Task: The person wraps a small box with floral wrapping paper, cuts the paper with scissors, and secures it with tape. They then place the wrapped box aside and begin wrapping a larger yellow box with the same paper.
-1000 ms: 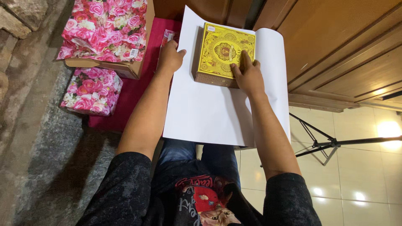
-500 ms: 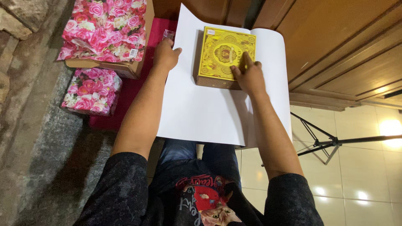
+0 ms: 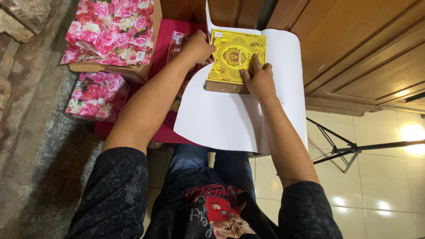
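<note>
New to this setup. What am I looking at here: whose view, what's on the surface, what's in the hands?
There is no machine here: a person works with two bare hands, filmed by one camera worn on the head and looking down, so you see the arms, the lap and the floor below.

On a red-covered surface lies a large white sheet of paper, and on it a flat yellow box with an ornate gold pattern.

The right hand presses flat on the box's near right corner. The left hand grips the sheet's left edge and lifts it up against the box's left side.

To the left sit a cardboard carton holding parcels in pink rose-print wrap, and one more such parcel beside it. A black tripod stands on the tiled floor to the right.
</note>
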